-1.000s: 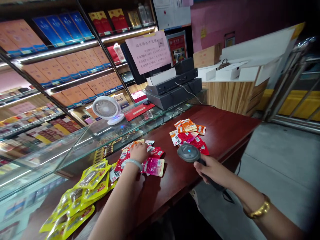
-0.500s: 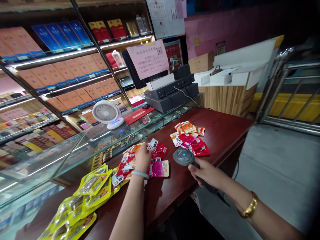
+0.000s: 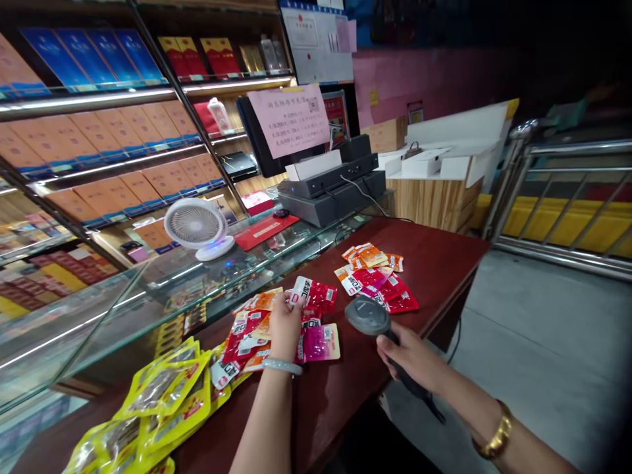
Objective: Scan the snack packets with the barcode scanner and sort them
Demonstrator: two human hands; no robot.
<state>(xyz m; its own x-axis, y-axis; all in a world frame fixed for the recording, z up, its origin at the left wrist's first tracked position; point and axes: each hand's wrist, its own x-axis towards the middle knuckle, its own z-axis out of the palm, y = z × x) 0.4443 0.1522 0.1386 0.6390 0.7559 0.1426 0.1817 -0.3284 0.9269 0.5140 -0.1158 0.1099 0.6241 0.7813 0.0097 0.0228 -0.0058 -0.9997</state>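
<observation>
The small red foil snack packet with a white label (image 3: 312,293) is lifted a little above the dark red wooden counter (image 3: 434,263), pinched at its near edge by the fingers of the left hand (image 3: 284,322); that hand wears a pale jade bangle (image 3: 281,366) at the wrist. Beneath and at 6 o'clock from the packet lies a loose heap of red, pink and orange sachets (image 3: 276,332). At 3 o'clock from the packet, the right hand (image 3: 407,355) is closed around the grip of a grey handheld barcode scanner (image 3: 368,317), whose round head points toward the packet; a gold bracelet (image 3: 494,438) sits on that wrist. At 1 o'clock a second pile of red and orange sachets (image 3: 378,276) rests on the counter; at 8 o'clock yellow clear-windowed pouches (image 3: 153,401) spread out; at 10 o'clock a small white desk fan (image 3: 196,227) stands on the glass display case (image 3: 99,309); at 12 o'clock sits a grey till machine (image 3: 332,191).
</observation>
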